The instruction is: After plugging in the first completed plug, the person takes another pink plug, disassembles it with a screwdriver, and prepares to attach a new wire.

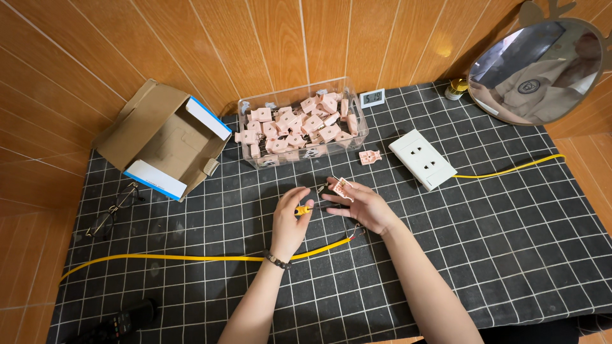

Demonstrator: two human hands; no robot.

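My left hand (pixel 290 220) grips a small screwdriver (pixel 305 209) with a yellow and black handle, its tip pointing right toward a pink socket insert (pixel 342 188). My right hand (pixel 364 205) pinches that pink insert between fingers and thumb, just above the mat. A yellow cable (pixel 191 258) runs under both wrists, its bare wire end lying by my right wrist. Another loose pink insert (pixel 369 157) lies on the mat beyond my hands.
A clear plastic tub (pixel 299 124) full of pink inserts stands behind. A white socket plate (pixel 422 158) sits to the right with a yellow cable. An open cardboard box (pixel 167 140), glasses (pixel 111 210), a small digital clock (pixel 372 97), a round mirror (pixel 539 70), a black tool (pixel 115 325).
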